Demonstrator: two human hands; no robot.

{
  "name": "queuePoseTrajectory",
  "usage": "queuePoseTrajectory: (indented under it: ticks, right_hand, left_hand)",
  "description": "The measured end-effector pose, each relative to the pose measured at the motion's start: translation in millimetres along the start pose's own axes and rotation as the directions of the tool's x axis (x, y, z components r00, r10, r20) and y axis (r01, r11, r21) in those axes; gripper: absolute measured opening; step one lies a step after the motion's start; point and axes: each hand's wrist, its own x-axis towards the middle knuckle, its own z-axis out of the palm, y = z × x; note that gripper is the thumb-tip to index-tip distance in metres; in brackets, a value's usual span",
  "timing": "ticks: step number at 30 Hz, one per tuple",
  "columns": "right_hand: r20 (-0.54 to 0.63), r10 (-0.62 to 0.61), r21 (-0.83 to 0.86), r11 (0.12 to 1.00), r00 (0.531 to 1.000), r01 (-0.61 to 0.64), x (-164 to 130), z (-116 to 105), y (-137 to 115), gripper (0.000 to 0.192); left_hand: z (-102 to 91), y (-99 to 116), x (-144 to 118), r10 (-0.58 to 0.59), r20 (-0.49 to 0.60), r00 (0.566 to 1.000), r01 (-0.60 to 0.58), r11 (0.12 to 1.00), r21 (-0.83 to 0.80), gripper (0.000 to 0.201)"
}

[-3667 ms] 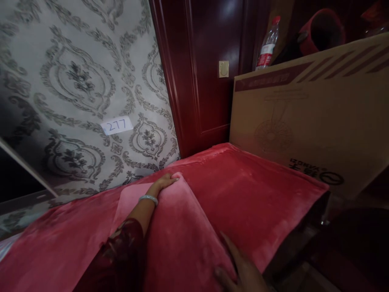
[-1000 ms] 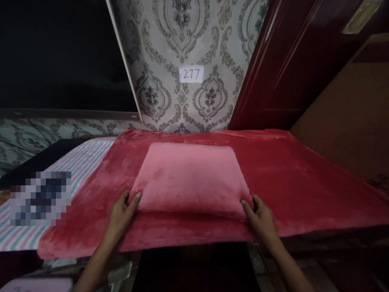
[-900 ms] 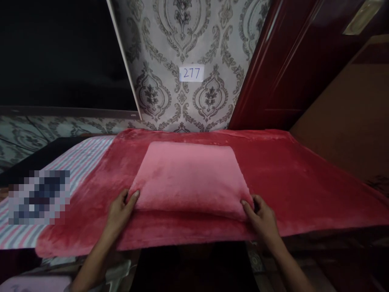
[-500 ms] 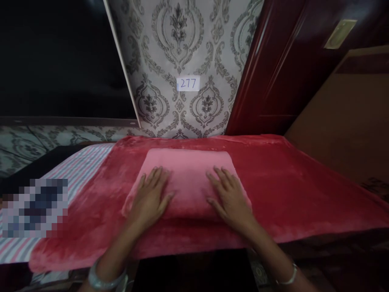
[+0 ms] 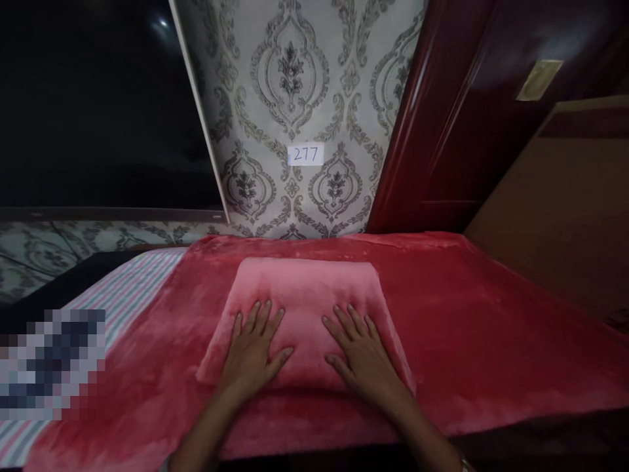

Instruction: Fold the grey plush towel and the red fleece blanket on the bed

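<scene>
Hands [image 5: 255, 354] flat on plush folded cloth [image 5: 307, 288]

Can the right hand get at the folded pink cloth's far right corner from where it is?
Probably yes. The right hand lies flat on the folded pink cloth, and nothing lies between it and that corner on the red blanket.

striped sheet [image 5: 142, 288] left | paper label "277" [image 5: 305, 155] on patterned wallpaper [image 5: 295, 78] | dark red door [image 5: 466, 131] right
</scene>
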Motion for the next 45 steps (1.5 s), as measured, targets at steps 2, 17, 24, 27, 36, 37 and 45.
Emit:
queuePoseTrajectory:
  ticks: [2,17,24,27,36,37,45]
  right_hand:
    - [0.010,0.001,0.015,1.000,1.000,-0.001,1.0,-0.8,0.0,0.065]
    - [0.124,0.046,0.045,0.998,0.991,-0.052,28.4,-44.7,11.5,0.064]
    - [0.072,0.138,0.015,0.990,0.988,-0.139,27.0,-26.7,25.4,0.065]
    - [0.083,0.150,0.024,0.988,0.985,-0.153,26.5,-27.7,23.7,0.065]
    - [0.148,0.142,0.015,0.989,0.979,-0.146,61.2,-59.3,20.2,0.066]
    - [0.131,0.149,0.010,0.988,0.980,-0.151,71.4,-63.1,19.7,0.065]
    - [0.072,0.345,-0.018,0.939,0.936,-0.345,127.3,-45.2,36.6,0.055]
  left_hand:
    - [1.1,-0.4,0.3,-0.001,-0.008,1.000,0.001,1.000,0.002,0.071]
    - [-20.1,39.3,17.8,0.158,0.027,0.987,-0.153,0.979,-0.138,0.058]
    - [-2.9,54.3,17.6,0.193,0.001,0.981,-0.191,0.975,-0.110,0.061]
    - [-4.8,53.2,17.2,0.189,0.022,0.982,-0.185,0.976,-0.117,0.061]
    - [-53.7,8.5,50.1,0.288,0.229,0.930,-0.192,0.911,-0.365,0.060]
    - [-58.8,2.3,63.0,0.243,0.223,0.944,-0.154,0.923,-0.353,0.059]
    - [-45.7,-22.0,146.5,-0.138,0.320,0.937,0.158,0.987,-0.039,0.060]
